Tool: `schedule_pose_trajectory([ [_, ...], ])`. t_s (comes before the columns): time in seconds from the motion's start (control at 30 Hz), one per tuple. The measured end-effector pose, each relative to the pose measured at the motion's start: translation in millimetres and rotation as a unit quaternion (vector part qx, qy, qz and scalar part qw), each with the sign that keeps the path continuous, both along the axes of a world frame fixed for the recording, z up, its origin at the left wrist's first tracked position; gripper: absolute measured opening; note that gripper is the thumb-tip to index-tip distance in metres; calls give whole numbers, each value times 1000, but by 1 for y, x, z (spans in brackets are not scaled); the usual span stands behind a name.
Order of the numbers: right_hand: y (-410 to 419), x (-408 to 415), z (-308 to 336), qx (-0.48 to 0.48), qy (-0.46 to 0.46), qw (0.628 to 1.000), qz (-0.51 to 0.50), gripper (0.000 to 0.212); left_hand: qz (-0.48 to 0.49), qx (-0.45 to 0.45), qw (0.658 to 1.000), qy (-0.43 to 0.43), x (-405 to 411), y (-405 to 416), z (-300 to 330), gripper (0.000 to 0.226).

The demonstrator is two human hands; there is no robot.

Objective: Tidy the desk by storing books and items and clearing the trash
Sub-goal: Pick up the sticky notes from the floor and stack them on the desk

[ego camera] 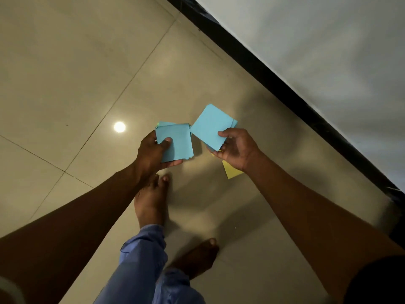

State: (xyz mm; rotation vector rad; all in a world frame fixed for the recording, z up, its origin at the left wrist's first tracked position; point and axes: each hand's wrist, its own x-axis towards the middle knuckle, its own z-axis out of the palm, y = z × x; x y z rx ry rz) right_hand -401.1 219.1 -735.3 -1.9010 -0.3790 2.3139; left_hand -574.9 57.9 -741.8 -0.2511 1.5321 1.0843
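- My left hand (153,151) grips a small stack of blue notes (175,142), thumb pressed on the top sheet and fingers curled underneath; edges of other sheets peek out at the stack's top and bottom, so it is more than 1 sheet (how many I cannot tell).
- My right hand (235,148) pinches a second bunch of blue notes (209,126), thumb on top, fingers below; it is tilted, with its near corner almost meeting the left stack, though I cannot tell whether the 2 bunches touch.
- The 2 hands are close together but apart, held above the tiled floor (76,84), not over any desk; no desk, books or bin are in view.
- Below my right hand a yellow note (231,171) lies on the floor, partly hidden by the wrist; a sliver of yellow also shows under the right fingers, and I cannot say if that is held or loose.
- My bare feet (151,202) stand just below the hands; a dark skirting strip (274,71) runs along the wall to the right of my right hand.
- My judgement on progress: gathering the loose notes is well under way; the 2 bunches are not yet merged, the yellow note is not yet picked up, and storing them and the rest of the tidying cannot be judged from here.
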Motion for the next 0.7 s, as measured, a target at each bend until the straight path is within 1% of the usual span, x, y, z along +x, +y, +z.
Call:
schedule_pose_trajectory([
  [0.07,-23,8,4,14,-5,1000,-19,43,18,-1,1000,-9,13,-2,4,34],
  [0.17,-52,20,7,69,-21,997,-42,43,30,5,999,-25,33,-6,8,34],
  [0.23,-69,22,13,103,-44,992,-49,54,25,12,999,-35,44,-9,10,34],
  [0.3,-83,24,14,132,-67,988,-44,72,20,19,999,-43,54,-11,11,35],
  [0.37,-94,24,14,144,-61,987,-32,83,20,17,999,-46,63,-13,12,34],
  [0.4,-99,25,14,141,-55,988,-25,82,19,16,999,-45,67,-13,11,34],
  [0.43,-102,26,14,136,-54,989,-20,77,15,17,999,-41,70,-14,11,34],
  [0.5,-107,28,12,130,-70,989,-17,60,1,15,999,-31,74,-16,8,34],
  [0.6,-110,32,5,120,-110,986,-41,34,-14,4,1000,-19,77,-19,4,36],
  [0.63,-110,34,3,108,-119,985,-59,33,-16,4,1000,-16,77,-21,3,36],
  [0.7,-106,38,0,77,-127,983,-109,37,-11,10,1000,-17,77,-24,-1,37],
])
